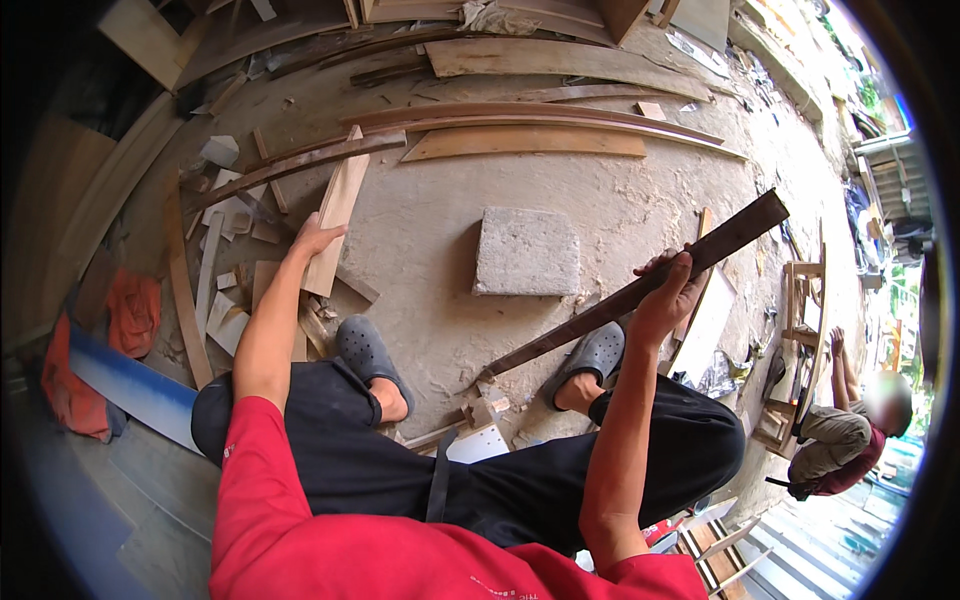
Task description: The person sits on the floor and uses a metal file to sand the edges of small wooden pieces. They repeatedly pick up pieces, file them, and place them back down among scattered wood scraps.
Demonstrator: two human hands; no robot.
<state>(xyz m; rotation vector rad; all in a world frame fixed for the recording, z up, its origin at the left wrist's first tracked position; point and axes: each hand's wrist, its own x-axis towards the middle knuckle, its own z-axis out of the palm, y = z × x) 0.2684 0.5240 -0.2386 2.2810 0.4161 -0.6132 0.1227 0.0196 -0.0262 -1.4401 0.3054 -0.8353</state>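
Observation:
My right hand (667,290) grips a long dark wooden strip (730,240) near its upper part; the strip slants down to the left and its lower end rests on the concrete floor near my right foot. My left hand (314,240) reaches out to the left and touches a light wooden board (338,205) that lies among scraps, fingers around its lower edge. A flat grey stone slab (527,250) lies on the floor between my two hands. I am seated, with my knees apart and grey clogs on both feet.
Long curved wooden strips (540,115) and planks lie across the floor farther out. Offcuts (232,300) pile up at the left, beside an orange cloth (130,310). Another person (850,430) crouches at the right beside a small wooden frame (800,300).

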